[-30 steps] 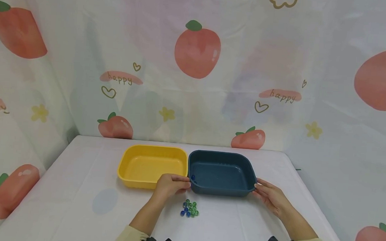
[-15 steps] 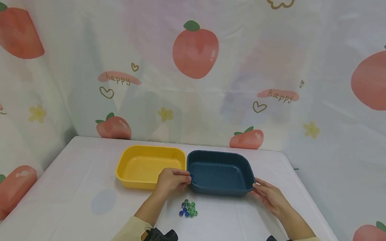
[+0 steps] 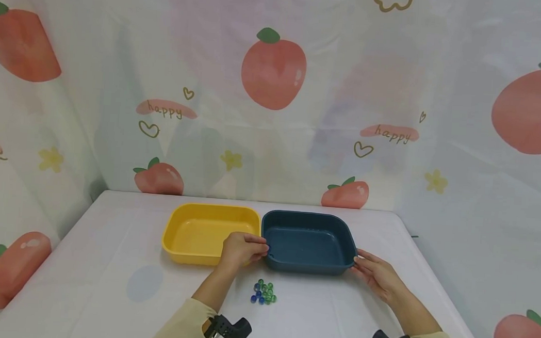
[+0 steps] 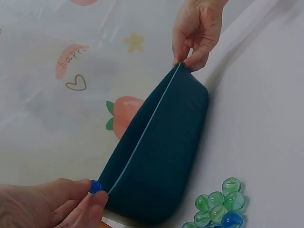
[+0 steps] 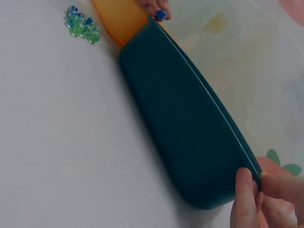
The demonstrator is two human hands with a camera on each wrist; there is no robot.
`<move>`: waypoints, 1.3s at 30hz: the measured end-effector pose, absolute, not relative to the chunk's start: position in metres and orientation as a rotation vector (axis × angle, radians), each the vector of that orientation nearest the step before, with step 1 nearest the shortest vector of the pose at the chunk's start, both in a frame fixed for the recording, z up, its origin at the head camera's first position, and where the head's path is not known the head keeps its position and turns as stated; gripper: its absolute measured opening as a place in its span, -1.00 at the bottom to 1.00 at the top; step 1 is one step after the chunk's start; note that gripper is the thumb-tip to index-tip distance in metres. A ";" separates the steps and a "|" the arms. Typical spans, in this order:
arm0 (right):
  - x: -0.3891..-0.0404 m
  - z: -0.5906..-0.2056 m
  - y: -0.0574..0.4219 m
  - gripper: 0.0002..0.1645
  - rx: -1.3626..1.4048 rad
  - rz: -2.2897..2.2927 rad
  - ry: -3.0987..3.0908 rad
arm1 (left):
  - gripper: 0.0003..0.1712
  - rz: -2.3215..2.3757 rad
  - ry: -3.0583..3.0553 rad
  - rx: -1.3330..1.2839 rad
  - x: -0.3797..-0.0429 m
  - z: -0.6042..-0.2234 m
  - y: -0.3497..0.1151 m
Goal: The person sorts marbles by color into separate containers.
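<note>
My left hand pinches a blue glass marble between thumb and fingertips, at the near left corner of the dark blue basin. In the right wrist view the marble shows just beyond that basin's rim. My right hand grips the basin's right-hand end, thumb and fingers on either side of the rim. The yellow basin stands against the left side of the dark blue one, partly behind my left hand. In front of the basins lies a cluster of green and blue marbles.
A white cloth covers the table, whose far edge meets a printed curtain with peach pictures. Black camera mounts sit on both wrists near the sleeves.
My left hand has shifted slightly up along the basin's left rim. The blue marble, seen inside the rim earlier in the head view, is now hidden by the fingers there. My right hand keeps its hold.
</note>
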State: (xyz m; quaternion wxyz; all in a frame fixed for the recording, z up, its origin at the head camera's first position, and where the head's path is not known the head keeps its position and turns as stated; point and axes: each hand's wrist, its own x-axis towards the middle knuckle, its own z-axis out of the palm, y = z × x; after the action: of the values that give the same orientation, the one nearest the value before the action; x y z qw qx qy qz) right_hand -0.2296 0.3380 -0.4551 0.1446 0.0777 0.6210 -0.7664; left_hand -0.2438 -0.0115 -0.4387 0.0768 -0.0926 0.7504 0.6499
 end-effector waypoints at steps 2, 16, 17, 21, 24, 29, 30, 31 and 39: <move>-0.230 -0.455 0.338 -0.15 0.223 -2.207 1.791 | -0.81 1.935 2.265 -0.285 -0.243 -0.438 -0.010; -0.229 -0.455 0.337 -0.13 0.230 -2.208 1.785 | -0.83 1.919 2.317 -0.272 -0.240 -0.439 -0.010; -0.229 -0.455 0.337 -0.13 0.231 -2.209 1.781 | -0.83 1.921 2.319 -0.267 -0.240 -0.439 -0.010; -0.229 -0.455 0.337 -0.13 0.232 -2.216 1.774 | -0.85 1.941 2.306 -0.247 -0.239 -0.440 -0.012; -0.229 -0.455 0.337 -0.14 0.228 -2.221 1.776 | -0.85 1.951 2.288 -0.242 -0.238 -0.439 -0.014; -0.230 -0.457 0.338 -0.15 0.224 -2.224 1.776 | -0.80 1.949 2.282 -0.223 -0.234 -0.438 -0.016; -0.230 -0.457 0.338 -0.15 0.223 -2.224 1.775 | -0.80 1.950 2.285 -0.216 -0.233 -0.438 -0.017; -0.230 -0.457 0.338 -0.15 0.224 -2.225 1.773 | -0.80 1.952 2.287 -0.209 -0.232 -0.438 -0.017; -0.230 -0.457 0.338 -0.15 0.228 -2.231 1.767 | -0.80 1.954 2.295 -0.181 -0.224 -0.444 -0.023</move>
State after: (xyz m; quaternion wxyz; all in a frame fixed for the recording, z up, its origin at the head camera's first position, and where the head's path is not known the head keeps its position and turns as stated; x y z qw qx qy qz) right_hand -0.2302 0.3384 -0.4566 0.1429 0.0791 0.6125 -0.7734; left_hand -0.2241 -0.0227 -0.4443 0.0610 -0.0599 0.7585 0.6460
